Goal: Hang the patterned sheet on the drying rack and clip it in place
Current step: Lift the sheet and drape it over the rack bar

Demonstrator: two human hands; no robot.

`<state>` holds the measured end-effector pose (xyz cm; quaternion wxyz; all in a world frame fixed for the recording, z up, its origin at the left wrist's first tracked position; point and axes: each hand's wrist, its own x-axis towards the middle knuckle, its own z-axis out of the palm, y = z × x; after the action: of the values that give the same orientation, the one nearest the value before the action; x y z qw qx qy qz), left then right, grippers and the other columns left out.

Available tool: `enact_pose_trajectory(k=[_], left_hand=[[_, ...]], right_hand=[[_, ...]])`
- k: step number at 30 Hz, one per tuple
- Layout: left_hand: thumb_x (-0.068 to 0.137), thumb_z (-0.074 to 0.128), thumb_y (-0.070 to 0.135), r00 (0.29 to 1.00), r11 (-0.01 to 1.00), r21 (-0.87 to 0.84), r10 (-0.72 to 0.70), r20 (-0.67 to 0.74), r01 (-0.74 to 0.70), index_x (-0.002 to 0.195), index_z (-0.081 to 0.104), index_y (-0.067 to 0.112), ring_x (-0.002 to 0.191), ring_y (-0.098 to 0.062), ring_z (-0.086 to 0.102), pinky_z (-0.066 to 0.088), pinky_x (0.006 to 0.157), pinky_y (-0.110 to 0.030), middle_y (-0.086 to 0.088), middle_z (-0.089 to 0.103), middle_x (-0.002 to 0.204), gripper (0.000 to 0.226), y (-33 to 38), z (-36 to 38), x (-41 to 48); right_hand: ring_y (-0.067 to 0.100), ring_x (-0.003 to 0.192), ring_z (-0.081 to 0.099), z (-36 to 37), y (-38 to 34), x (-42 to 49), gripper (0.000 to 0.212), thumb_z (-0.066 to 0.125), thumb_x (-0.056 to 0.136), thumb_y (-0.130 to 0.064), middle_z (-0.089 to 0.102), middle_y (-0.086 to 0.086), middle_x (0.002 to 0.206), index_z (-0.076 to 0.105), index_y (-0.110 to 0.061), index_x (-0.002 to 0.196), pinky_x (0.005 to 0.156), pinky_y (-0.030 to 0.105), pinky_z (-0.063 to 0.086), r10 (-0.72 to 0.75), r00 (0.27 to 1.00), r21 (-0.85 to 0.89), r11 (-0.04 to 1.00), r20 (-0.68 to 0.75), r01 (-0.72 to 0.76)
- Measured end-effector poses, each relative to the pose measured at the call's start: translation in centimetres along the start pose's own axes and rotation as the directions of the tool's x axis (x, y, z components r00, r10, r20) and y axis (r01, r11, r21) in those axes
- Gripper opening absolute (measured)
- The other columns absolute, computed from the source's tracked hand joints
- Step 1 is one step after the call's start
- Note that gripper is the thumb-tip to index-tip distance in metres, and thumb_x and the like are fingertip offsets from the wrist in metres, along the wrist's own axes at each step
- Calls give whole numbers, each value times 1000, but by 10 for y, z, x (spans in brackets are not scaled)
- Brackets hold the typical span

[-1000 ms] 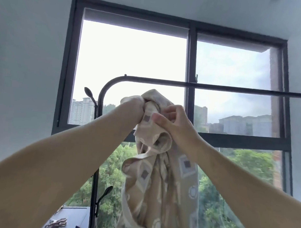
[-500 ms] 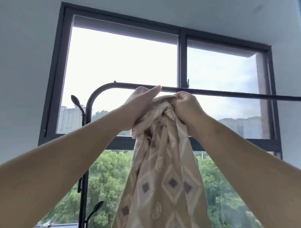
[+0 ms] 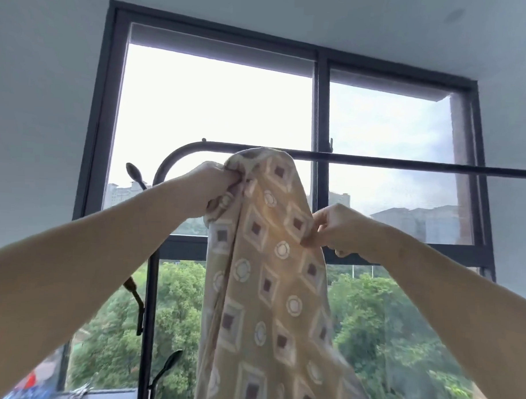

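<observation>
Patterned sheet (image 3: pixel 268 274) bunched over rack bar (image 3: pixel 406 164). Left hand (image 3: pixel 213 188) clenched a wad; right hand (image 3: pixel 335 228) pinched an edge. Uneven drape could slide off.

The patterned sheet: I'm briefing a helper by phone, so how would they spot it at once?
Find the big dark-framed window, then the black rack bar crossing it. The patterned sheet drapes over that bar: beige cloth with brown diamonds and white circles, the only fabric there.

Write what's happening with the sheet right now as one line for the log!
sheet: draped over rack bar | left hand: grips bunched edge | right hand: pinches right edge | clips: none on
</observation>
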<state>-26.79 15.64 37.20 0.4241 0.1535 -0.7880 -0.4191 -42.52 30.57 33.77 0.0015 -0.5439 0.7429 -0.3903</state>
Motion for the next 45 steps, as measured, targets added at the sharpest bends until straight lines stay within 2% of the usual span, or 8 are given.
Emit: enact_pose_trajectory(k=[10, 14, 17, 22, 27, 32, 40, 45], left_hand=[[73, 78, 16, 955, 865, 414, 212, 208, -282, 86, 62, 30, 84, -15, 65, 54, 82, -32, 4, 68, 88, 24, -14, -3, -8], [79, 70, 27, 926, 955, -143, 206, -316, -261, 78, 63, 18, 77, -26, 63, 53, 73, -37, -5, 66, 77, 11, -14, -9, 4], [83, 69, 30, 985, 984, -42, 172, -15, -173, 88, 67, 10, 76, -25, 63, 54, 69, -31, -12, 69, 83, 21, -8, 0, -5], [80, 71, 20, 951, 949, 314, -73, 301, -26, 94, 68, 4, 85, -25, 67, 55, 84, -34, -14, 70, 92, 21, -10, 20, -19], [86, 65, 12, 989, 971, -236, -70, -131, 38, 75, 63, 10, 41, -9, 59, 52, 49, -21, -6, 64, 65, 11, -23, 12, -5], [85, 66, 17, 947, 938, -334, -20, -322, -94, 68, 62, 17, 36, -7, 57, 51, 52, -22, 7, 61, 42, 18, -14, -4, 4], [51, 82, 41, 923, 988, 149, -33, 384, -27, 95, 69, 11, 78, -22, 69, 55, 74, -32, -6, 73, 86, 54, -9, 16, -19], [74, 75, 6, 984, 998, 65, -2, 177, -9, 83, 69, 6, 75, -21, 66, 57, 70, -27, -9, 68, 78, 11, -18, 43, -8]], right_hand=[[21, 72, 54, -3, -11, 14, 13, 50, 91, -11, 59, 9, 85, 52, -17, 79, 59, 29, 44, -12, 830, 353, 902, -557, 250], [15, 57, 49, 3, -19, 6, 18, 59, 91, -29, 57, -1, 70, 58, -21, 75, 43, 18, 37, -203, 833, 104, 949, -514, 296], [12, 60, 53, -3, -25, 10, 16, 63, 88, -28, 58, -5, 70, 59, -24, 73, 49, 21, 38, -173, 754, 171, 919, -633, 354], [2, 58, 51, 25, -26, 12, 19, 62, 89, -24, 57, -8, 64, 63, -18, 71, 48, 10, 40, -275, 839, 113, 924, -469, 366], [21, 77, 66, 24, -17, 12, 29, 68, 81, -39, 68, 6, 94, 61, -17, 99, 72, 34, 55, -77, 974, 377, 913, -212, 155], [15, 78, 64, 32, 3, 2, 6, 71, 80, -16, 68, -4, 78, 65, -18, 80, 81, 30, 53, -3, 953, 0, 1000, 304, 3], [18, 51, 44, 23, -12, 27, 24, 52, 90, -6, 49, 11, 62, 57, -1, 67, 47, 24, 36, -159, 924, 283, 922, -347, 264], [13, 71, 57, 26, -26, 20, 19, 63, 87, -31, 60, 0, 79, 59, -13, 81, 58, 21, 43, -198, 879, 305, 886, -433, 350]])
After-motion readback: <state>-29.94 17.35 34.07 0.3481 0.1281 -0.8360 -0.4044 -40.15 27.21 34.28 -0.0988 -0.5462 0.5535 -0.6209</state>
